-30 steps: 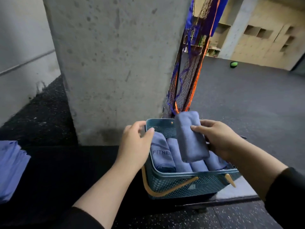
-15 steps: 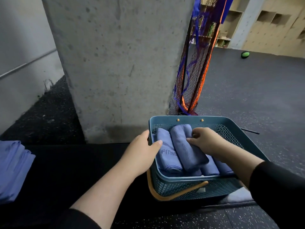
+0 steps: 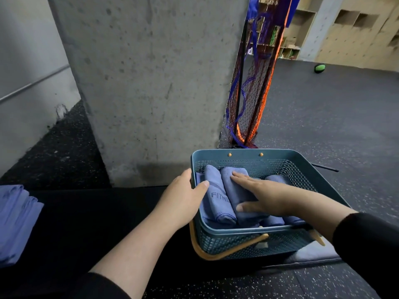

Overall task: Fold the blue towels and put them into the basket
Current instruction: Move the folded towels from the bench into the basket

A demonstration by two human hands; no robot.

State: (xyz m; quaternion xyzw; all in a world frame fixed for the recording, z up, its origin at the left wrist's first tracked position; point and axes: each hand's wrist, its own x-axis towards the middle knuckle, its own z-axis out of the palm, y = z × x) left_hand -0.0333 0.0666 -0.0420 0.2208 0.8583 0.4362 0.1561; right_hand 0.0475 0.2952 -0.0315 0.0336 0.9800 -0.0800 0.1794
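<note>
Because the rolled towel [image 3: 232, 190] has to sit snug among the others in the basket [image 3: 248, 230], we lay our right hand [image 3: 265, 197] flat on top of it, fingers straight and spread, pressing it down into the row rather than gripping it, it seems; the thumb points toward us along the roll's near side. Our left hand [image 3: 183, 197] steadies the basket from its left side, the thumb hooked over the rim and touching the towel printed with lettering [image 3: 216, 197], the fingers lying out of sight on the outer wall, so the basket should not slide on the dark mat [image 3: 97, 212]. Both forearms reach forward from black sleeves. More blue towels [image 3: 15, 221] wait in a stack at the far left, well apart from the basket, so we judge the task only partly done
</note>
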